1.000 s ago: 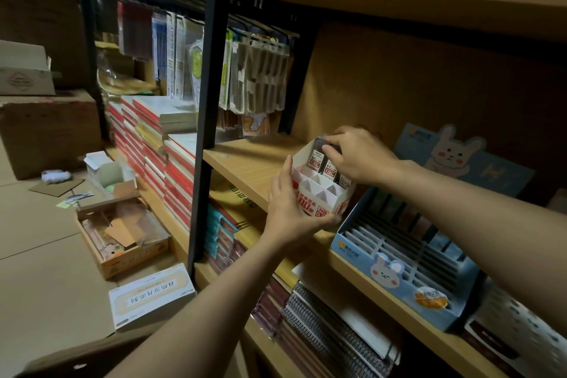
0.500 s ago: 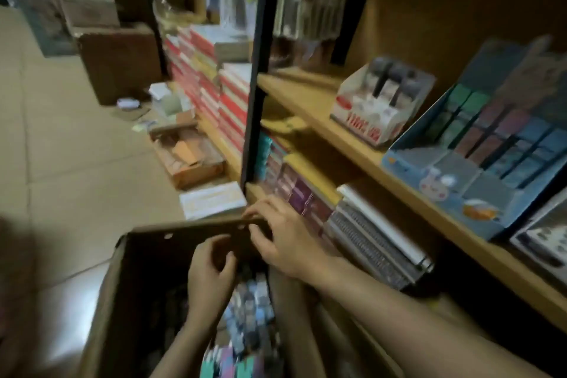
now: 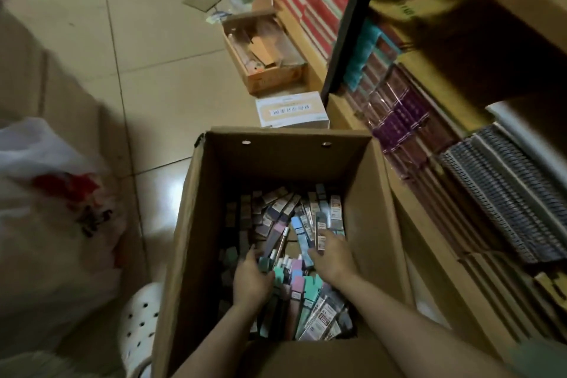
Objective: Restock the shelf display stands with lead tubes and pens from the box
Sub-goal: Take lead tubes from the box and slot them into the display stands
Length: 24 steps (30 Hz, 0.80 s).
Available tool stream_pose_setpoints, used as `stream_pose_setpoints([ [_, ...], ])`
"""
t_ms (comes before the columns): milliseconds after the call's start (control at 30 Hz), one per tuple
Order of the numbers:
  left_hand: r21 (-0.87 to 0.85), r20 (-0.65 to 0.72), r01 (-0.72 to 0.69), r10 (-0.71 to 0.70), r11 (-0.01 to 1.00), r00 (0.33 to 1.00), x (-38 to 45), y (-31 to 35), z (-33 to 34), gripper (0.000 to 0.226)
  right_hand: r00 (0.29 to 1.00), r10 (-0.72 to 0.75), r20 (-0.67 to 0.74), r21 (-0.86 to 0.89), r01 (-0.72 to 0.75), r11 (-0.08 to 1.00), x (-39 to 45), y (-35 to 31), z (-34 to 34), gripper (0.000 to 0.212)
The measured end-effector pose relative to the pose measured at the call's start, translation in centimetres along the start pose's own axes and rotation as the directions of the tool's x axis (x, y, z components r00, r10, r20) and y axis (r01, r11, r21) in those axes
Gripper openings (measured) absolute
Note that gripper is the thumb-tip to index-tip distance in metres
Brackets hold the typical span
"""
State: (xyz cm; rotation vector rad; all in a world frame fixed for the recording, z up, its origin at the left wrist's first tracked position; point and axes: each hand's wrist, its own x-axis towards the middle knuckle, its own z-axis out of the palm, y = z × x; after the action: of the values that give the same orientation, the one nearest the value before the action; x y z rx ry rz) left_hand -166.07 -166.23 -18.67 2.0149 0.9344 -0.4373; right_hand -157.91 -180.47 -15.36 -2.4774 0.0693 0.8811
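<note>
Both hands are down in the box; my left hand curls its fingers against the teal and pink packs in the middle of the heap, though I can't tell from here whether it has actually closed on one or only rakes at them; my right hand lies flatter, fingers fairly straight, resting on a blue pack and a clear-fronted card beside it, gripping nothing that I can make out.

What the next pick turns on — the packs mostly lie with their long axes running away from me, toward the far wall of the box, fanned a little to either side; so they sit straight ahead of the fingertips, end-on, and the right hand is already touching one. I'd judge the right hand the better placed to lift, pinching across a pack's narrow width.

As for containers: the box is deep, and its stock covers only the floor of it, a loose jumble of slim carded pens and what I take to be lead tubes; the stands to be filled are out of view. A shelf of notebooks runs along the right, just beside the box — a smaller open carton sits on the floor beyond.
</note>
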Motion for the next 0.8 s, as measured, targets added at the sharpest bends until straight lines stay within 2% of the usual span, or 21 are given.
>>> stream_pose_setpoints([
  [167,-0.007,-0.037,-0.014,0.014,1.000,0.999,1.5,0.0,1.1,0.047,0.997,0.050,-0.056,0.034,-0.048,0.998,1.8,0.2,1.8,0.064],
  [300,0.000,-0.049,-0.020,0.020,1.000,0.999,3.0,0.5,1.5,0.036,0.987,0.075,-0.142,0.075,-0.065,0.995,3.1,0.5,2.5,0.061],
  [467,0.108,-0.086,-0.011,0.021,0.994,0.996,4.2,1.1,1.9,0.029,0.971,0.107,-0.213,0.099,-0.088,0.991,4.3,0.9,2.7,0.055],
  [633,0.155,-0.074,0.000,0.012,0.988,0.997,4.5,1.4,1.8,0.018,0.969,0.165,-0.184,0.129,-0.143,0.981,5.3,0.7,2.7,0.053],
  [800,0.117,-0.166,-0.001,0.020,0.993,0.986,3.9,1.6,1.3,0.010,0.968,0.178,-0.174,0.102,-0.162,0.982,5.7,0.5,3.0,0.047],
])
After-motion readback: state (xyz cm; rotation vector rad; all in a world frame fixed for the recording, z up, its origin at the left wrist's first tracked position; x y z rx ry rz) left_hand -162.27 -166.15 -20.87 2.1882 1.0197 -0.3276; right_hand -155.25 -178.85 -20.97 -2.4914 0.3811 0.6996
